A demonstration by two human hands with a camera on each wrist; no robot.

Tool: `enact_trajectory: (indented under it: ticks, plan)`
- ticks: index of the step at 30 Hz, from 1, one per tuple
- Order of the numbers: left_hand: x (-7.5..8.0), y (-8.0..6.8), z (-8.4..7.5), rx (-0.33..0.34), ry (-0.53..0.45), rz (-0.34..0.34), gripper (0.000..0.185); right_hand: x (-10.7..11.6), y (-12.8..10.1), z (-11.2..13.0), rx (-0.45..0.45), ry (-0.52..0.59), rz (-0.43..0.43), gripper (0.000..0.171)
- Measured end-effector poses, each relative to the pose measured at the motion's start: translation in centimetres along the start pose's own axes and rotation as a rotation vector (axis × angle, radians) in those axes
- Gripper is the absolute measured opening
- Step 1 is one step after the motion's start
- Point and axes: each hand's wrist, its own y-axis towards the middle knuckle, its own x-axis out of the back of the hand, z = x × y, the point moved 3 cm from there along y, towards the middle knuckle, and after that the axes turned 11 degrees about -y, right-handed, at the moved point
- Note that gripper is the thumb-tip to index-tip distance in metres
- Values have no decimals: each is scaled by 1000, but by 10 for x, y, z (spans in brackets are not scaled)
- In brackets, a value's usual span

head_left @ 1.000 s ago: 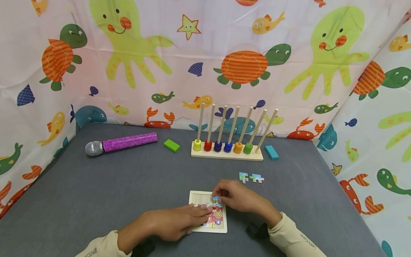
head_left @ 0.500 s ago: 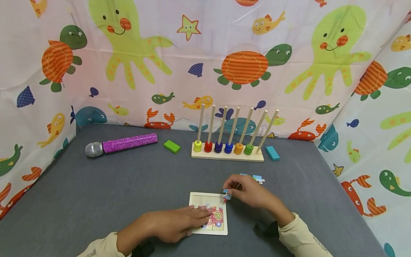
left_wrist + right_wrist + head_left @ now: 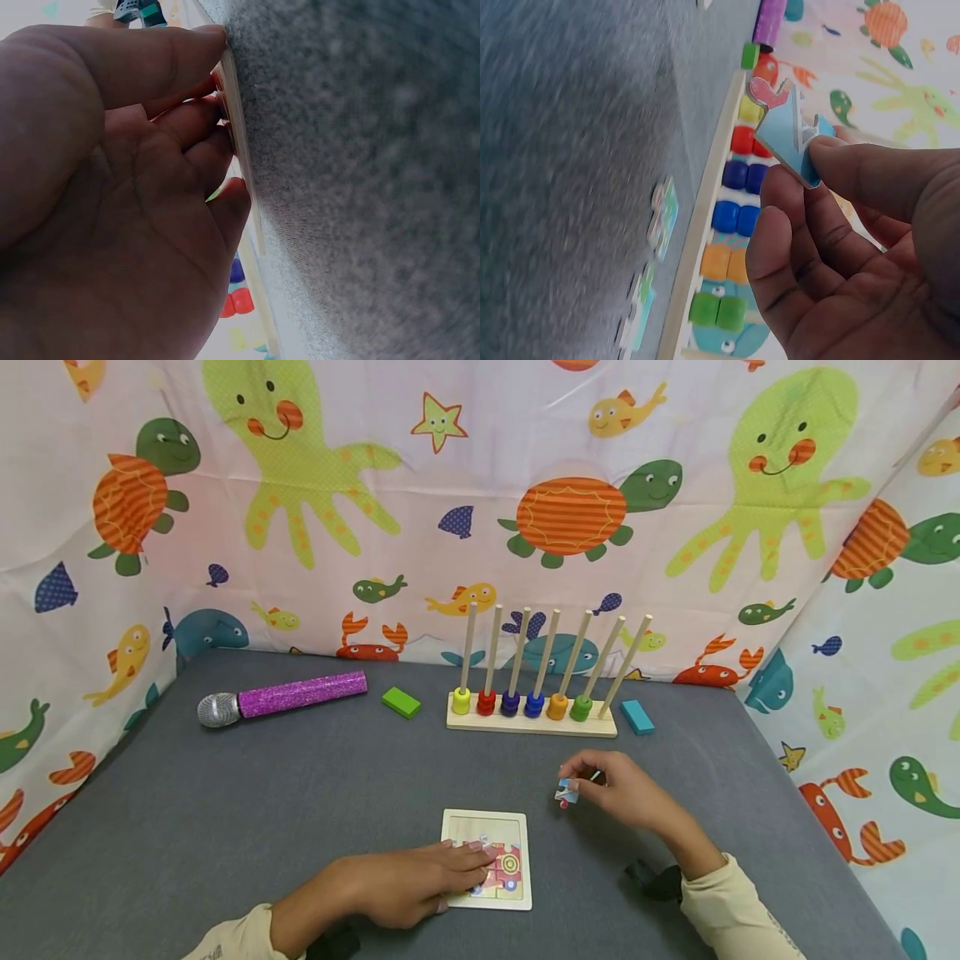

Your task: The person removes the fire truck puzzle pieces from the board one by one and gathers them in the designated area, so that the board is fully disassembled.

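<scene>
A blue jigsaw piece [image 3: 566, 792] with a red knob is pinched between thumb and fingers of my right hand [image 3: 626, 789], held right of the puzzle frame. In the right wrist view the same jigsaw piece [image 3: 786, 131] shows its printed side. My left hand [image 3: 408, 881] rests with extended fingers on the square wooden puzzle frame [image 3: 487, 817], covering its left part. Joined pink and red pieces [image 3: 508, 864] lie inside the frame; its upper strip is bare. Two loose jigsaw pieces, a nearer one [image 3: 636, 315] and a farther one [image 3: 664, 217], lie on the table, hidden in the head view.
Behind my right hand stands a wooden peg rack [image 3: 531, 725] with coloured beads. A teal block [image 3: 637, 717] lies to its right, a green block [image 3: 401, 702] to its left. Farther left is a glittery purple microphone [image 3: 300, 693]. A printed cloth [image 3: 465, 527] walls the grey table.
My right hand has lifted the blue jigsaw piece off the frame and carried it right and away from me, in front of the loose pieces. The left hand stays on the frame.
</scene>
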Motion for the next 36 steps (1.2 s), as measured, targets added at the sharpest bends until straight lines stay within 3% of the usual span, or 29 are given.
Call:
enact_trajectory:
  ticks: [17, 27, 36]
  plan:
    - [1, -2, 1, -13, 49, -4, 59, 16, -2, -33, -54, -25, 4, 17]
    - [1, -1, 0, 6, 4, 11, 59, 29, -10, -56, -42, -44, -43, 19]
    - [1, -1, 0, 3, 18, -4, 60, 35, -13, -76, -129, -43, -51, 18]
